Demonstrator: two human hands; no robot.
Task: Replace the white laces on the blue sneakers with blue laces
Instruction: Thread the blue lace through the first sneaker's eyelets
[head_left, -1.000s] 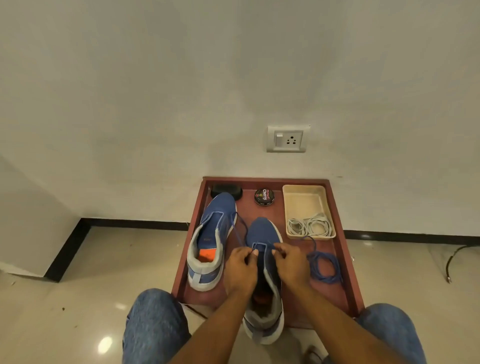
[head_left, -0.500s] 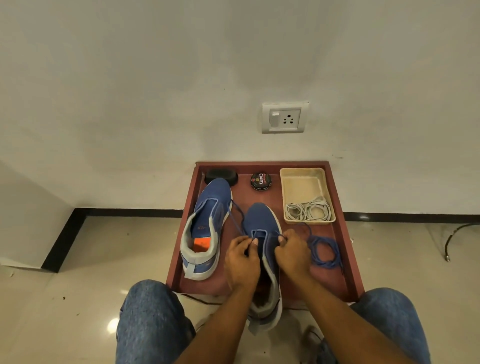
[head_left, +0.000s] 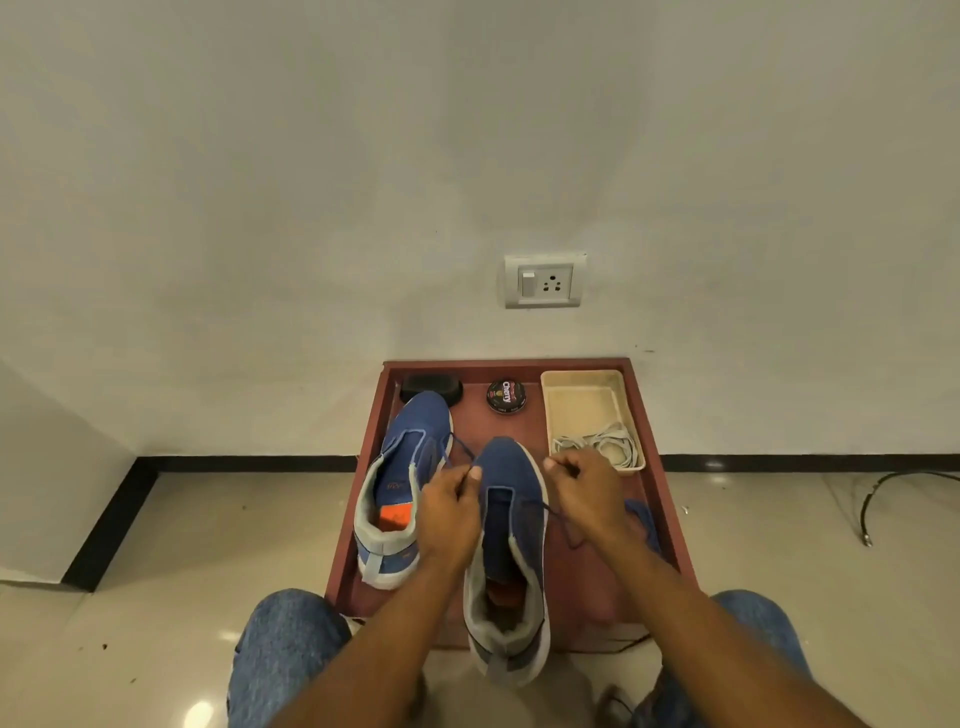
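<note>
White laces (head_left: 597, 447) already out in beige tray (head_left: 582, 376); left grip (head_left: 449, 512) and right grip (head_left: 587, 491) each pinching blue lace (head_left: 553, 512), barely started through near sneaker (head_left: 511, 519); far sneaker (head_left: 402, 478) unlaced.

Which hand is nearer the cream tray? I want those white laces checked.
Right. The right hand sits just beside the cream tray; the left hand is across the sneaker.

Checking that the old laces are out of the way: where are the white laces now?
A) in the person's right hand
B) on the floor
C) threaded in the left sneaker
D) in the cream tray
D: the white laces lie bundled at the near end of the cream tray.
</note>
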